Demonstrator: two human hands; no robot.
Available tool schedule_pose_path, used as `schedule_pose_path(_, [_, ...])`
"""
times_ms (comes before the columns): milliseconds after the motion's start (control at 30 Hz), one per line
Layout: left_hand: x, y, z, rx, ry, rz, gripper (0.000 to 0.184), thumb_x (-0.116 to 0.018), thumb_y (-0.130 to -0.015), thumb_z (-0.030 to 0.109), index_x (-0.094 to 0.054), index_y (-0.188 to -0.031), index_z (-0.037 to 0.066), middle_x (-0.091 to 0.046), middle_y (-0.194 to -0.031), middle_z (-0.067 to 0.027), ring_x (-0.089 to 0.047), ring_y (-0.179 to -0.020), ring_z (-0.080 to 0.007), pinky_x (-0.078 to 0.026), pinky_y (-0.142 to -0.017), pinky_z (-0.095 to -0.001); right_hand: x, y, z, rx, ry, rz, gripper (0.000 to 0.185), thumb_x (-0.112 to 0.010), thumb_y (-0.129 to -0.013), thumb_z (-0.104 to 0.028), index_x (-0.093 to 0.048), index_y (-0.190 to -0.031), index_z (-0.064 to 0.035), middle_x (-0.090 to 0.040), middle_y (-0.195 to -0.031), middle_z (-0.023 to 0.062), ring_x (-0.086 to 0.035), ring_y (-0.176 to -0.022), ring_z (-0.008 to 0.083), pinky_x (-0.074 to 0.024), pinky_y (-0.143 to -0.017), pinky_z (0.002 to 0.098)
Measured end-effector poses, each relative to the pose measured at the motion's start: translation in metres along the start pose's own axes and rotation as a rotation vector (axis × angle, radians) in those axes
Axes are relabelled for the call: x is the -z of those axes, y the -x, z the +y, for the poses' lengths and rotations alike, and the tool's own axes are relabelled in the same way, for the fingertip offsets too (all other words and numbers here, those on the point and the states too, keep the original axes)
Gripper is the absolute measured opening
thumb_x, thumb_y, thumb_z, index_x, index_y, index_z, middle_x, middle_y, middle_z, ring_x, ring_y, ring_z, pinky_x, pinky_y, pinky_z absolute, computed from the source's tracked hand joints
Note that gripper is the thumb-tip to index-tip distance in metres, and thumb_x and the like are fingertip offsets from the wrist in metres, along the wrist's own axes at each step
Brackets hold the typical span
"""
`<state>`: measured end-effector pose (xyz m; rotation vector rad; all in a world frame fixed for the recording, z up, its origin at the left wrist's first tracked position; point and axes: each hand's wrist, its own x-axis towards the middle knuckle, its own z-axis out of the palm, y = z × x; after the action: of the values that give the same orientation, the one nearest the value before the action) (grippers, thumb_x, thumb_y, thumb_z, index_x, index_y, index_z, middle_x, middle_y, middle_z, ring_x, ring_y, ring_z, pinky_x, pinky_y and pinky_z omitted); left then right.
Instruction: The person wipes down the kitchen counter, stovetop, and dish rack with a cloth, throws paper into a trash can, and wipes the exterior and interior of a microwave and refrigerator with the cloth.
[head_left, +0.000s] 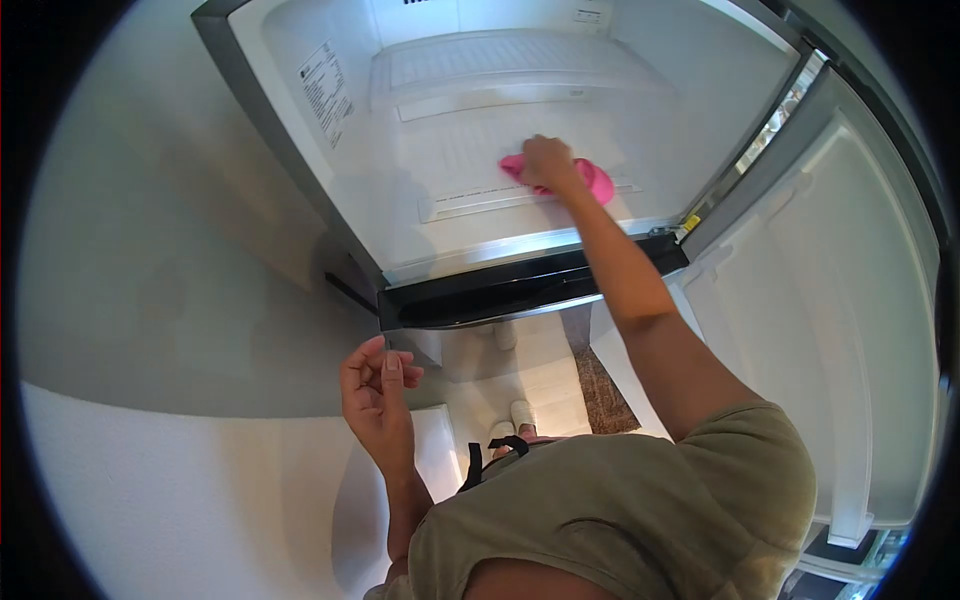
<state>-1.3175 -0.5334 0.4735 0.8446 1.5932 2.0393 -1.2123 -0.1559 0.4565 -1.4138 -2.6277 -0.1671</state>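
Note:
Inside the open, white-lined fridge or freezer compartment, my right hand is closed on a bright pink cloth. The bunched cloth lies against the compartment floor near its front, and parts of it stick out on both sides of my fist. My palm and most fingertips are hidden from view. Below the left front corner of the compartment, my left hand hangs in the air with its fingers loosely bent and apart. It holds nothing that I can see.
A clear shelf spans the compartment's back. The white-lined door stands swung out on the right. A black ledge runs along the front edge. A pale wall is at the left, and a brown mat lies on the floor.

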Motion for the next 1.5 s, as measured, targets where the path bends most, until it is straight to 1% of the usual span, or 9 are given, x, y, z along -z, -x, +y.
schedule_pose_path(233, [0.007,0.009,0.006,-0.032,-0.015,0.018,0.020,-0.052,-0.090,0.004,-0.052,-0.109,-0.002,-0.060,-0.081,-0.0088,-0.057,-0.066,-0.0120,-0.045,-0.061,-0.0242,-0.009,-0.027,-0.134,0.377,-0.198,0.011,0.028,-0.062,-0.065,-0.015,-0.063,-0.092,-0.0064,-0.060,-0.096,0.0147,-0.059,-0.094,0.0315,-0.0495,-0.078,0.0412])
schedule_pose_path(433, [0.019,0.012,0.002,-0.001,-0.022,-0.042,0.020,-0.052,-0.090,0.004,-0.051,-0.109,-0.002,-0.061,-0.086,-0.0092,-0.058,-0.069,-0.0108,-0.047,-0.064,-0.0228,0.006,0.023,-0.145,0.692,-0.441,-0.015,0.032,-0.061,-0.056,-0.009,-0.064,-0.088,-0.0076,-0.060,-0.097,0.0124,-0.058,-0.092,0.0324,-0.0468,-0.079,0.0412])
schedule_pose_path(500, [0.021,0.004,-0.005,-0.034,-0.015,-0.024,0.020,-0.053,-0.090,0.005,-0.051,-0.109,-0.002,-0.061,-0.088,-0.0095,-0.058,-0.072,-0.0114,-0.047,-0.065,-0.0235,0.000,0.066,-0.154,0.934,-0.980,-0.159,0.041,-0.061,-0.056,-0.007,-0.065,-0.096,-0.0106,-0.061,-0.100,0.0098,-0.058,-0.093,0.0310,-0.0463,-0.080,0.0384])
schedule_pose_path(600, [0.015,-0.023,-0.041,-0.108,-0.056,0.031,0.024,-0.054,-0.090,0.009,-0.051,-0.111,-0.003,-0.060,-0.093,-0.0108,-0.059,-0.080,-0.0142,-0.047,-0.071,-0.0254,0.004,0.146,-0.168,0.739,-0.720,-0.068,0.045,-0.063,-0.059,-0.006,-0.066,-0.102,-0.0158,-0.058,-0.113,0.0073,-0.054,-0.104,0.0302,-0.0434,-0.086,0.0394])
schedule_pose_path(700, [0.022,-0.072,-0.102,-0.161,-0.213,0.045,0.035,-0.055,-0.091,0.016,-0.047,-0.118,-0.005,-0.059,-0.101,-0.0132,-0.058,-0.092,-0.0192,-0.045,-0.082,-0.0282,-0.045,0.186,-0.159,0.514,-0.379,0.327,0.050,-0.066,-0.062,-0.008,-0.064,-0.109,-0.0216,-0.051,-0.125,0.0051,-0.046,-0.116,0.0313,-0.0385,-0.092,0.0441])
schedule_pose_path(900, [0.014,-0.112,-0.148,0.029,-0.552,-0.066,0.063,-0.062,-0.084,0.041,-0.046,-0.125,-0.005,-0.055,-0.118,-0.0182,-0.051,-0.109,-0.0257,-0.038,-0.095,-0.0337,-0.065,0.227,0.001,-0.113,-0.089,0.538,0.059,-0.069,-0.066,-0.014,-0.054,-0.123,-0.0192,-0.048,-0.129,0.0089,-0.047,-0.115,0.0325,-0.0370,-0.093,0.0470])
schedule_pose_path(1100, [0.019,-0.108,-0.155,0.019,-0.457,-0.078,0.050,-0.066,-0.083,0.034,-0.052,-0.111,-0.005,-0.057,-0.105,-0.0166,-0.055,-0.094,-0.0251,-0.042,-0.084,-0.0319,-0.046,0.238,0.062,-0.522,-0.091,0.337,0.056,-0.066,-0.068,-0.011,-0.051,-0.123,-0.0101,-0.047,-0.126,0.0134,-0.047,-0.113,0.0382,-0.0383,-0.095,0.0491])
schedule_pose_path(1167, [0.025,-0.104,-0.158,0.013,-0.408,-0.066,0.047,-0.066,-0.082,0.033,-0.052,-0.107,-0.005,-0.057,-0.101,-0.0149,-0.054,-0.091,-0.0239,-0.042,-0.083,-0.0307,-0.049,0.233,0.055,-0.647,0.146,0.103,0.036,-0.057,-0.080,-0.020,-0.058,-0.114,-0.0091,-0.051,-0.120,0.0101,-0.047,-0.109,0.0408,-0.0378,-0.092,0.0545])
schedule_pose_path(1500, [0.054,0.063,-0.121,-0.030,-0.350,0.086,0.032,-0.064,-0.084,0.026,-0.045,-0.089,0.000,-0.047,-0.081,-0.0080,-0.043,-0.074,-0.0154,-0.039,-0.067,-0.0282,-0.026,0.287,0.001,-0.203,0.201,-0.092,0.023,-0.055,-0.080,-0.023,-0.068,-0.095,-0.0114,-0.059,-0.107,0.0049,-0.045,-0.110,0.0359,-0.0341,-0.092,0.0605])
